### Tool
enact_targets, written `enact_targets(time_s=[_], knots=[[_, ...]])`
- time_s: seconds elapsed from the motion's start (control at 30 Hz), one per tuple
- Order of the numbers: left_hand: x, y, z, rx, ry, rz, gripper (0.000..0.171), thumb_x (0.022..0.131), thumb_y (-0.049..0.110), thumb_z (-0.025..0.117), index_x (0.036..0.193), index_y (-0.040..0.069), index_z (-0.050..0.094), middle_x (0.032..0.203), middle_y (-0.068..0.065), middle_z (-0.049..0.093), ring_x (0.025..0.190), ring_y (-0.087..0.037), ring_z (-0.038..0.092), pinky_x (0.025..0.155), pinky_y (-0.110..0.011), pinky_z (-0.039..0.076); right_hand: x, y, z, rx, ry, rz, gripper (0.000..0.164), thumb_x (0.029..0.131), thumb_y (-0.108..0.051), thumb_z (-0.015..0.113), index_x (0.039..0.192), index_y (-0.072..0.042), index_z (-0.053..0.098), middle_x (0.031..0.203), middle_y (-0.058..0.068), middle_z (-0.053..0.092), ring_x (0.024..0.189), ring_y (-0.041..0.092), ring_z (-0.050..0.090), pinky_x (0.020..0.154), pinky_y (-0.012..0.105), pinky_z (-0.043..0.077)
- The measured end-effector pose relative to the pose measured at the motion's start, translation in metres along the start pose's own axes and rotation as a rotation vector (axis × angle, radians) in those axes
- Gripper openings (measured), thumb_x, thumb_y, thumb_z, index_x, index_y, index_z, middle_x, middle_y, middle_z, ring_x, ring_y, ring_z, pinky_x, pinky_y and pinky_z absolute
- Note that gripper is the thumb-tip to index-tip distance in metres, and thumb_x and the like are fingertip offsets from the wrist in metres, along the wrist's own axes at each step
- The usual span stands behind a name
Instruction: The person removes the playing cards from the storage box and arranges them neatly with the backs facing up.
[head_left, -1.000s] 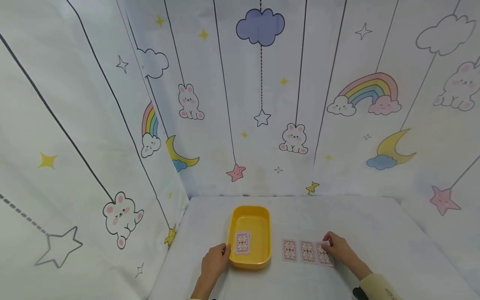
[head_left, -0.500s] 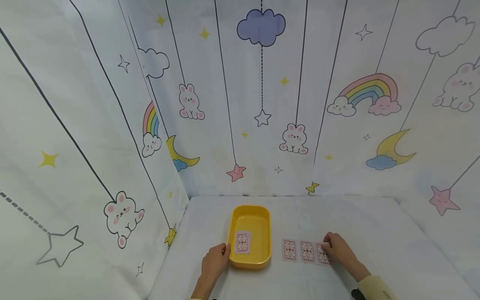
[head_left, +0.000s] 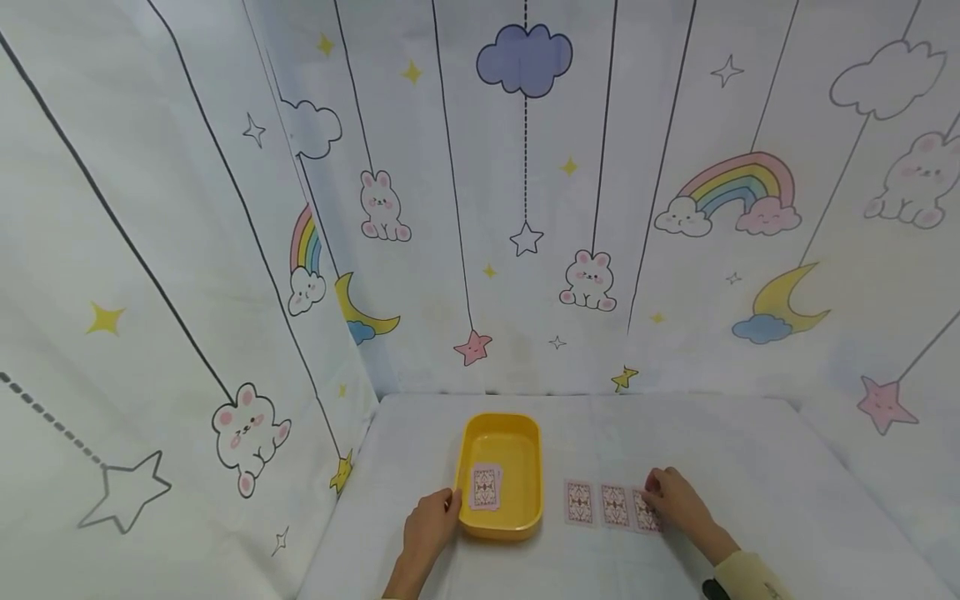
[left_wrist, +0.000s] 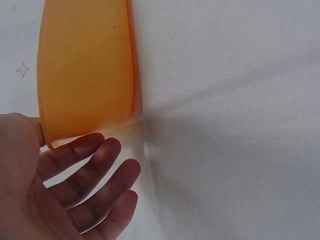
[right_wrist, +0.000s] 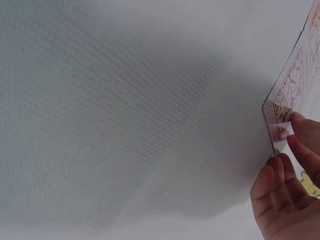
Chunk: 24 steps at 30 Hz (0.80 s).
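Observation:
My left hand [head_left: 432, 522] grips the near left rim of a yellow plastic tray [head_left: 501, 530]; in the left wrist view its fingers [left_wrist: 95, 200] lie along the tray's outer side, the thumb's tip hidden behind the rim. Inside the tray rest a few overlapping playing cards [head_left: 485, 488], patterned backs up. To the right, three playing cards lie in a row: a left card [head_left: 580, 502], a middle card [head_left: 615, 506] and a right card [head_left: 646, 512]. My right hand [head_left: 681, 500] holds the right card by its outer edge, fingertips on it in the right wrist view.
A white cloth covers the table [head_left: 585, 450]. Behind it and at the left hang white sheets [head_left: 420, 275] printed with clouds, rabbits, stars and rainbows. The tray stands left of the card row, with a narrow gap between them.
The right card has slid slightly left, closer to the middle card, with my right hand on it. My left hand and the tray have stayed in place. The head view has shifted a little.

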<state>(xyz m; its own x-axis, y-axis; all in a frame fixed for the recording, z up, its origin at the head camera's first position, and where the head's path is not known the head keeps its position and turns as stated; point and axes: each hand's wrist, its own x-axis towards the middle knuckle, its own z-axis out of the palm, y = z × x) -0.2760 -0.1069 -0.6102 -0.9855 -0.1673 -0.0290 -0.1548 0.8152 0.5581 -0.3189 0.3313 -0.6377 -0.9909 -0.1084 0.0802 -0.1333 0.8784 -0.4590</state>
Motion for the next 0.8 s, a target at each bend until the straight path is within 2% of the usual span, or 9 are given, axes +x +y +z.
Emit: enact_targets(time_s=[0.27,0.4,0.53,0.8], knots=[[0.001,-0.003,-0.002,-0.002,0.008,0.012,0.034,0.102,0.033,0.056,0.074,0.015,0.057,0.062,0.004,0.050,0.054,-0.012,0.045,0.050,-0.026,0.033,0.007,-0.005,-0.002,-0.022,0.033,-0.043,0.014,0.090,-0.013,0.072,0.093,-0.005,0.061,0.088,0.006,0.057,0.077,0.016,0.051,0.070,0.036,0.047],[0.001,-0.004,-0.003,-0.009,0.008,0.016,0.033,0.102,0.033,0.055,0.074,0.015,0.058,0.062,0.003,0.051,0.055,-0.012,0.045,0.051,-0.026,0.033,0.017,-0.022,-0.008,-0.020,0.055,-0.057,0.016,0.093,-0.018,0.070,0.099,-0.005,0.062,0.095,0.008,0.060,0.081,0.017,0.056,0.075,0.039,0.050],[0.001,-0.004,-0.003,-0.021,-0.008,0.010,0.032,0.102,0.033,0.055,0.076,0.015,0.058,0.063,0.003,0.052,0.056,-0.012,0.046,0.051,-0.026,0.034,0.032,-0.058,-0.015,0.010,0.070,-0.077,0.021,0.093,-0.021,0.071,0.107,-0.007,0.064,0.100,0.007,0.062,0.085,0.018,0.057,0.077,0.038,0.052],[-0.001,-0.003,0.001,-0.029,-0.002,0.005,0.033,0.103,0.033,0.054,0.075,0.016,0.058,0.063,0.004,0.051,0.055,-0.011,0.046,0.050,-0.025,0.034,0.066,-0.157,-0.016,0.056,0.057,-0.156,0.031,0.092,-0.028,0.074,0.116,-0.012,0.064,0.108,0.007,0.063,0.087,0.017,0.059,0.081,0.036,0.056]])
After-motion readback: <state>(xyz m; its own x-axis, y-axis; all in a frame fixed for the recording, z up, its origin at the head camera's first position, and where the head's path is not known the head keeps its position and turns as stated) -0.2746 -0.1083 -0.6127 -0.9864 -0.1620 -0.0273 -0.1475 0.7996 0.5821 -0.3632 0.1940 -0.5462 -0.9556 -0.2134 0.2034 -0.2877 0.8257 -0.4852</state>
